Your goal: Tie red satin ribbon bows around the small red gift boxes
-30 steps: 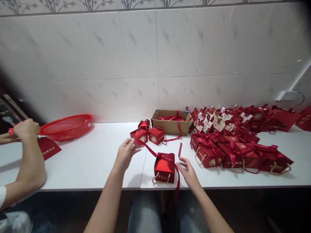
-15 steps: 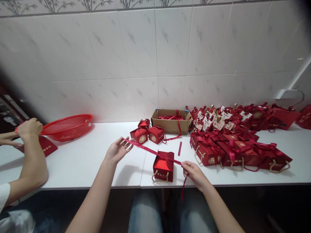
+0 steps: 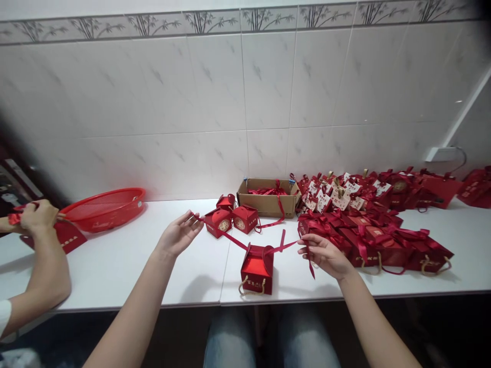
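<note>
A red gift box [image 3: 257,271] with a beige cord handle stands upright near the table's front edge. A dark red ribbon [image 3: 235,239] runs through the top of the box and stretches out to both sides. My left hand [image 3: 180,234] pinches one end, up and left of the box. On the other side, my right hand [image 3: 323,252] grips the ribbon between thumb and fingers, and its loose tail hangs below them. Behind the box sit three small red boxes [image 3: 245,219] close together.
A cardboard box [image 3: 264,205] of ribbons stands by the wall. Rows of ribbon-tied red boxes [image 3: 383,243] and tagged packets [image 3: 339,194] fill the right. At left are a red plastic basket [image 3: 105,209] and a co-worker's hands [image 3: 40,214] with a red bag [image 3: 69,236]. A red strip [image 3: 283,239] lies mid-table.
My right hand has moved right and up with its ribbon end. My left hand keeps its end out to the left. The view has tilted up slightly.
</note>
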`<state>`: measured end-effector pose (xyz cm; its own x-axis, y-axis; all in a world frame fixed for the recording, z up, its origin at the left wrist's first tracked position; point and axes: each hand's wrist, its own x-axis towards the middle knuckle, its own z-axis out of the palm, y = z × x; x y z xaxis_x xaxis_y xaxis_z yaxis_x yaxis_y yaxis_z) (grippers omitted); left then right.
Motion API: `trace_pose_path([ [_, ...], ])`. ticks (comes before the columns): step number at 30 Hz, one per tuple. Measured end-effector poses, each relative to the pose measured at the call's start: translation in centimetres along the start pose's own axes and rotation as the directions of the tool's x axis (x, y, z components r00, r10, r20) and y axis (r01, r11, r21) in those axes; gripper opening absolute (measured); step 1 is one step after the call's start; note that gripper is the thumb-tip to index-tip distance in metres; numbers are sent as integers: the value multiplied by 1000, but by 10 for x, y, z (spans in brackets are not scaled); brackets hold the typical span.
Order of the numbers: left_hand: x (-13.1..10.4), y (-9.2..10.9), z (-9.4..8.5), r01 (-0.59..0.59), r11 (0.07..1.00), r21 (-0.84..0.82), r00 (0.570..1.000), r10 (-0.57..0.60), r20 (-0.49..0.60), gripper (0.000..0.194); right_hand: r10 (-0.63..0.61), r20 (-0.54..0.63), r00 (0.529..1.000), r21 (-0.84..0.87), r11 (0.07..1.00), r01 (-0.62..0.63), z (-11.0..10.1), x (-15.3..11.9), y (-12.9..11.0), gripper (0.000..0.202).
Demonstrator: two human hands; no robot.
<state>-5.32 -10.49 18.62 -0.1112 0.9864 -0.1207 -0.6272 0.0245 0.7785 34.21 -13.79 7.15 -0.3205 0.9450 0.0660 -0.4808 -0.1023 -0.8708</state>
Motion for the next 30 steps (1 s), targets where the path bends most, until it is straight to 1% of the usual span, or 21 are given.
trace_pose_path([
  [3,-3,1,10,-72,995,64,997,71,28,19,-50,-25,998,-61,997,49,5,9,-6,25],
  [5,-7,1,19,-131,985,111,989,123,81,17,-79,-34,996,-85,993,76,13,15,-12,22],
  [7,-13,1,29,-176,972,153,976,153,152,13,-88,-6,996,-104,991,87,24,21,-19,26],
  [9,-19,0,40,-199,961,193,967,160,197,9,-97,33,995,-136,986,100,35,27,-25,32],
  [11,-24,-2,51,-220,946,238,965,175,196,13,-113,36,993,-190,975,118,45,34,-28,34],
  [14,-31,-7,67,-283,914,291,954,237,185,18,-141,-31,989,-283,951,127,55,46,-27,32],
  [17,-35,-12,80,-359,876,323,928,298,223,19,-217,-117,969,-328,929,169,65,57,-27,36],
  [19,-36,-16,88,-411,843,347,906,336,256,20,-297,-135,945,-369,900,230,72,62,-31,38],
  [22,-37,-23,98,-489,775,400,870,397,294,19,-388,-99,916,-462,834,303,85,66,-41,38],
  [24,-38,-28,103,-520,738,430,853,420,310,19,-419,-70,905,-479,810,338,92,69,-48,38],
  [27,-40,-34,110,-554,704,444,832,443,336,18,-436,-49,899,-445,815,371,100,73,-55,40],
  [30,-41,-38,115,-579,702,414,814,467,347,24,-422,-42,906,-422,829,367,107,78,-58,40],
])
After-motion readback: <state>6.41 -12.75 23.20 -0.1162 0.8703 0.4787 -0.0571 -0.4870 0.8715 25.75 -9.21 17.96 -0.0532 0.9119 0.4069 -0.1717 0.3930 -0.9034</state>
